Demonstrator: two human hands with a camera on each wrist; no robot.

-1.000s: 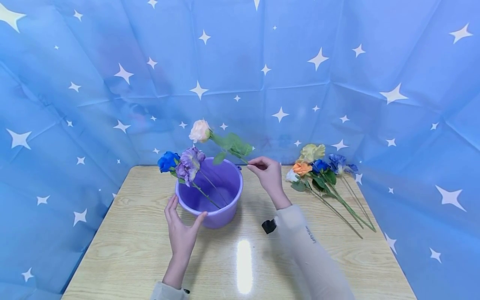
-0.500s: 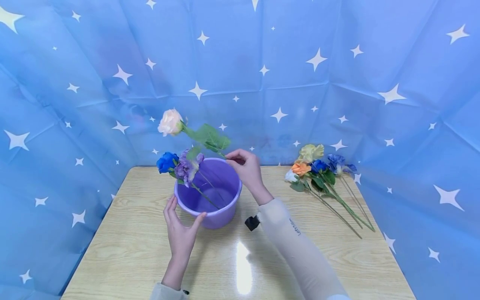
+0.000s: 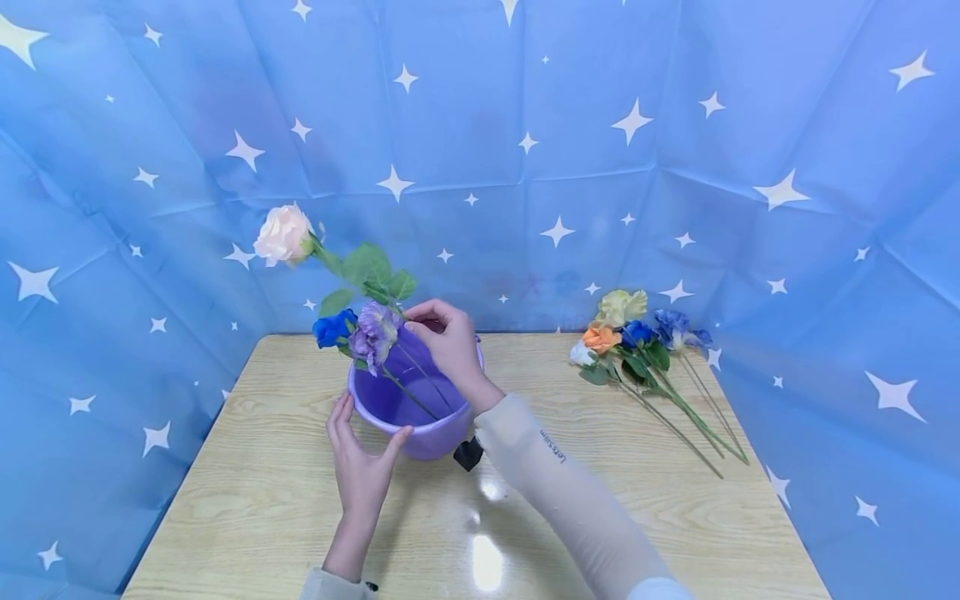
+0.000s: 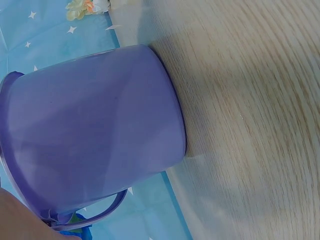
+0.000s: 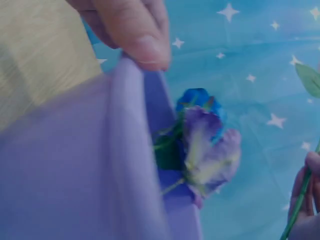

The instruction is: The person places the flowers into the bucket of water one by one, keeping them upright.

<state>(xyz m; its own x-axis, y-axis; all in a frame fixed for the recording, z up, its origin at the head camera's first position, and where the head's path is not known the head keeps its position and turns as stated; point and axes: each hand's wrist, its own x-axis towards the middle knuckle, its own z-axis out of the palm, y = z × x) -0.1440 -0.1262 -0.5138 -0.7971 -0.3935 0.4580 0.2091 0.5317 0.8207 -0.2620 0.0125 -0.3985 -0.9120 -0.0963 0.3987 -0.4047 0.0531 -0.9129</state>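
Note:
A purple bucket (image 3: 442, 437) stands on the table, and my left hand (image 3: 363, 471) holds its near-left rim between thumb and fingers. Inside it lean a blue rose (image 3: 334, 328) and a purple flower (image 3: 377, 332), their heads over the left rim. My right hand (image 3: 448, 337) pinches the green stem (image 5: 299, 205) of a pale pink rose (image 3: 285, 236) above the bucket's far side. That rose tilts up to the left, its leaves (image 3: 367, 268) behind the purple flower; its lower stem is hidden by the hand in the head view.
On the table's right lie several loose flowers: a yellow one (image 3: 622, 307), an orange rose (image 3: 602, 337), a white one (image 3: 581, 353) and blue ones (image 3: 637, 332), stems toward the front. A blue star-patterned curtain (image 3: 480, 150) rises behind the wooden table (image 3: 247, 500).
My right hand has moved left with the pale pink rose, from beyond the bucket's right side to over its opening. My left hand and the bucket have stayed in place.

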